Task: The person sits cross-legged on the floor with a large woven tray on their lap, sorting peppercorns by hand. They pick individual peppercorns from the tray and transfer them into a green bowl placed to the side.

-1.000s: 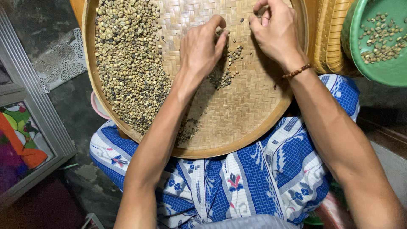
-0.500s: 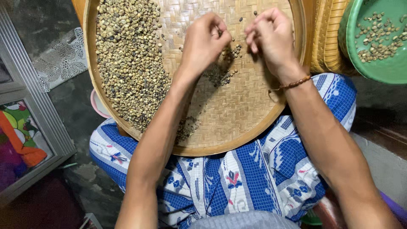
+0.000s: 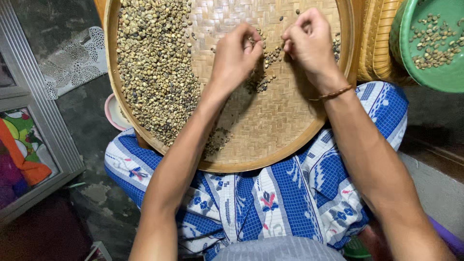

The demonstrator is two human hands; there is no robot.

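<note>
Beans fill the left side of a big round woven tray (image 3: pixel 270 140) that rests on the person's lap. They look like pale, unroasted coffee beans (image 3: pixel 154 67), green and tan, with some darker ones mixed in. The right half of the tray is mostly bare weave.

Near the top middle of the tray lies a small loose bunch of beans (image 3: pixel 263 79), well apart from the big pile. Both hands are over this small bunch. The left hand (image 3: pixel 234 55) has its fingers curled in and its fingertips pinched together, just above the beans. It seems to pinch a bean, but the bean is too small to see for sure. The right hand (image 3: pixel 309 41) is just beside it, and its fingers are bunched together too. I cannot tell if it holds a bean. The two hands are near each other but do not touch.

A thin brown bracelet (image 3: pixel 333 93) sits on the right wrist.

The lap under the tray is covered with blue and white patterned cloth (image 3: pixel 290 198). At the top right is a green bowl (image 3: pixel 435 79) with a few more beans inside. Between it and the tray stands the edge of another woven basket (image 3: pixel 374 43). A pink rim (image 3: pixel 112 113) peeks out from under the left side of the tray. On the far left, a grey frame (image 3: pixel 41 125) leans by the dark floor.
</note>
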